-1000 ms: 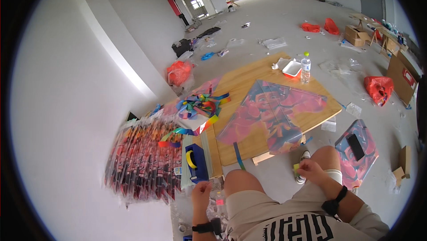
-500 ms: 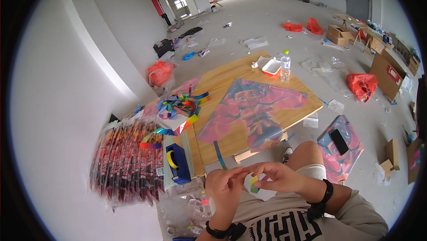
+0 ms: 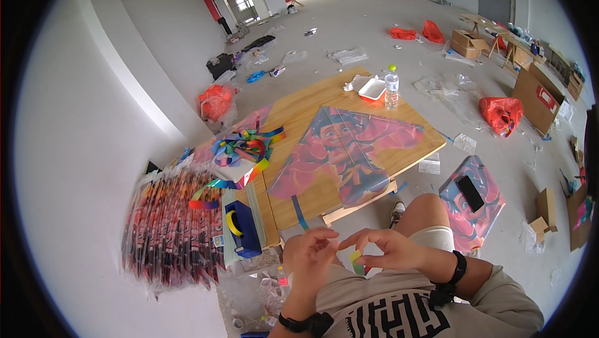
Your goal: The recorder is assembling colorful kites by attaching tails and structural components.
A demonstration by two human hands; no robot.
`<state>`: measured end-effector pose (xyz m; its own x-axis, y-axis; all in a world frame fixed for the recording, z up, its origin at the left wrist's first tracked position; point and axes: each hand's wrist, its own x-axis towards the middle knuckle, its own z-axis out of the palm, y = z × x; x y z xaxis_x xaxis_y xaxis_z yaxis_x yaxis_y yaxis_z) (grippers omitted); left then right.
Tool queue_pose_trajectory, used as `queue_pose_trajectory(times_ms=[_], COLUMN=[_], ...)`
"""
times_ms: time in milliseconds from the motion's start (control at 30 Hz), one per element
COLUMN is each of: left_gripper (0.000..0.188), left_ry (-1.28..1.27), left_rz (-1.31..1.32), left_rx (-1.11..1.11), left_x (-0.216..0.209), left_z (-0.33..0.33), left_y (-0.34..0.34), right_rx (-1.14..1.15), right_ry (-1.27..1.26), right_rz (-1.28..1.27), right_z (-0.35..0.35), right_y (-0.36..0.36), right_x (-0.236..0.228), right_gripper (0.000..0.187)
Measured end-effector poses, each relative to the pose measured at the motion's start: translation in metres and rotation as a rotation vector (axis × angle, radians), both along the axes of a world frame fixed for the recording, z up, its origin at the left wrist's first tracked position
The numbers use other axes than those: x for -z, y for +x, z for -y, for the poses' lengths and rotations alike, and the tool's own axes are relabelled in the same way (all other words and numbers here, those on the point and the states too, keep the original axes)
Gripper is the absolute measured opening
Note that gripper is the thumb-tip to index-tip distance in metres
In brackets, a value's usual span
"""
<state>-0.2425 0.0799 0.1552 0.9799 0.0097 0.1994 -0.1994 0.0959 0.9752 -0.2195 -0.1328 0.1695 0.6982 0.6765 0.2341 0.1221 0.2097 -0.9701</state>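
Observation:
Over my lap, my right hand pinches a short multicoloured ribbon, whose yellow-green end shows below the fingers. Just beside it is my left hand, its fingers bent together; whatever they pinch, if anything, is too small to make out. In front of both hands, a pink and blue kite printed with a cartoon figure lies spread on the wooden table. A blue-green strip hangs past the table's near edge. At the table's left lies a tangled heap of rainbow ribbons.
A blue tape dispenser with yellow tape stands near the table's left edge, beside many wrapped kites. A water bottle and a white-and-red tray sit at the back. At right, a phone rests on another printed kite.
My hands have drawn slightly apart, the left one shifting left from the right. The ribbon stays at my right hand. The whole view has shifted a little.

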Motion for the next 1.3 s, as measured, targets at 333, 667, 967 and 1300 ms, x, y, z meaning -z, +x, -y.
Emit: queue_pose_trajectory(times_ms=[333,667,967,1300], left_gripper=[0.034,0.064,0.045,0.043], left_ry=[-0.111,0.036,0.027,-0.434], left_rz=[0.121,0.032,0.078,-0.368], left_rx=[-0.092,0.132,0.085,0.332], left_x=[-0.035,-0.017,-0.033,-0.033], left_z=[-0.005,0.016,0.011,0.012], left_y=[0.002,0.002,0.0,-0.002], right_rx=[0.074,0.126,0.172,0.268], right_ry=[0.207,0.02,0.026,-0.037], right_rz=[-0.392,-0.181,-0.313,-0.337], right_z=[0.0,-0.004,0.004,0.01], right_y=[0.009,0.001,0.003,0.008], right_x=[0.024,0.008,0.026,0.022], right_gripper=[0.005,0.013,0.009,0.008])
